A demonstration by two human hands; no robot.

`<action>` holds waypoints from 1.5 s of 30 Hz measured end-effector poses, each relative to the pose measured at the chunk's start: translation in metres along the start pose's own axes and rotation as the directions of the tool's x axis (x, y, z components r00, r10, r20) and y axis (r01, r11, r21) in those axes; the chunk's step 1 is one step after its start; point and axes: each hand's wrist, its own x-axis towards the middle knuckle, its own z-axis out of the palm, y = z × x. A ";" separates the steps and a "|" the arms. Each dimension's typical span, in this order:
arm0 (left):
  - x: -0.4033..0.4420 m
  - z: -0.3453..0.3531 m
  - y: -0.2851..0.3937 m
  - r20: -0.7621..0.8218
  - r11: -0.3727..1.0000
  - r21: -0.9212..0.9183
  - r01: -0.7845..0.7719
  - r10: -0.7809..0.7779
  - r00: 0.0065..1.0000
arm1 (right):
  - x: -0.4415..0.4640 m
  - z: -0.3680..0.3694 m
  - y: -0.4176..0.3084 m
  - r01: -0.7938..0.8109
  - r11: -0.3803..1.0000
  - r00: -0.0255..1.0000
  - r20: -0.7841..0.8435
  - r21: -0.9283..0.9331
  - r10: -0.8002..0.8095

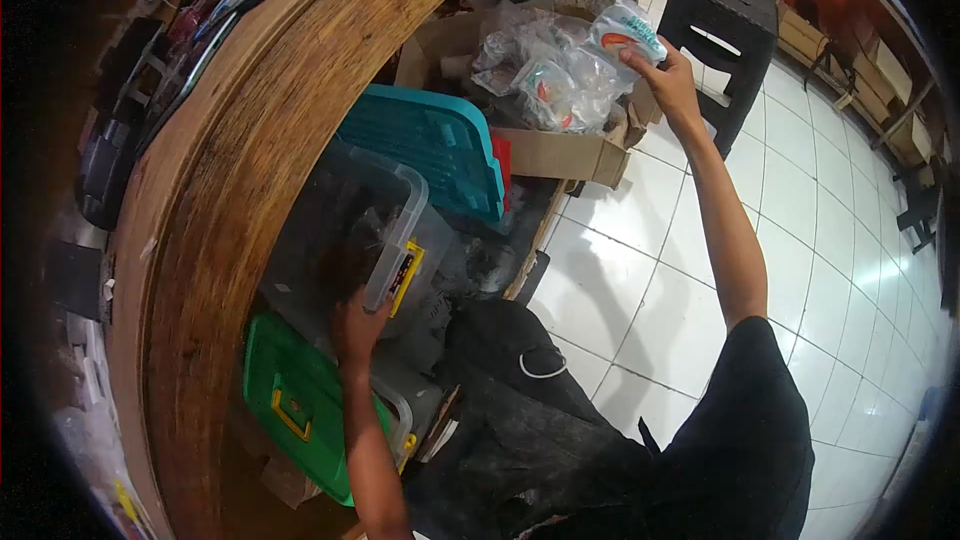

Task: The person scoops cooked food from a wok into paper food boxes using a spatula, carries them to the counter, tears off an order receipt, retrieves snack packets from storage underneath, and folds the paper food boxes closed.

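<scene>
Head view: right fingers (642, 66) pinch a plastic bag (620, 24), carton (560, 155) below them; seemingly picking, next wanting a steady hold. Left fingers (376, 314) touch clear bin (400, 225), closure unclear.

right hand (650, 65) bare, wrist and forearm bare too. well behind it, a black short sleeve (765, 395) was loose and wide, hem ending near the elbow, plain fabric. left hand (358, 330) also bare, forearm bare down to the frame edge. between the two arms, nearer the left hand, dark clothing (545, 430) covered the lap, black to charcoal, looked worn, with creases and faded greyish patches. a thin whitish loop (543, 374) lay on that cloth, curved like a cord or ring, exact type unclear. a small pointed black flap (648, 434) stuck up beside the sleeve.
</scene>
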 end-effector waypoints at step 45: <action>-0.359 -0.005 -0.023 0.435 0.159 -0.849 0.503 -0.328 0.839 | 0.058 0.038 0.084 -0.359 0.819 0.915 -0.003 0.447 0.403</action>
